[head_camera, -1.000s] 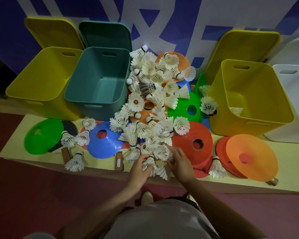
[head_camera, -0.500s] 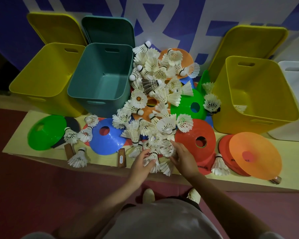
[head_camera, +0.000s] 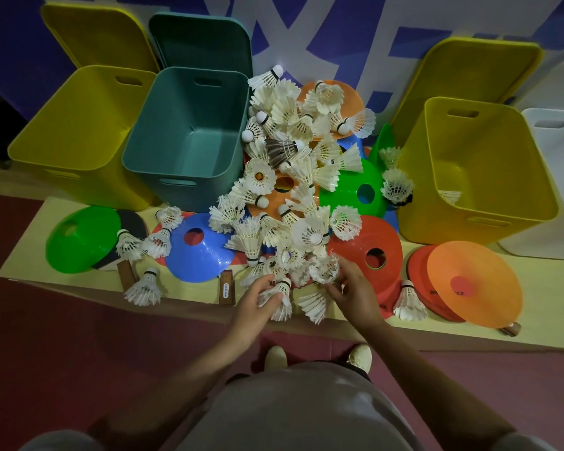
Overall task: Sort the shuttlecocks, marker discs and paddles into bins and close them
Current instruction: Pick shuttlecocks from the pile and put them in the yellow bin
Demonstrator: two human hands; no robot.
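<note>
Head camera, lower centre: the left hand (head_camera: 258,299) has now closed on a shuttlecock (head_camera: 282,292) at the pile's (head_camera: 290,177) near edge while the right hand (head_camera: 347,288) pinches another (barely moved since a second ago), so sorting has scarcely begun and the teal bin (head_camera: 189,135) upper left sits unfilled.

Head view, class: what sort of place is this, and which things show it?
Probably a sports hall or kit store: a heap of shuttlecocks, coloured marker discs and open storage bins on a low bench.
</note>
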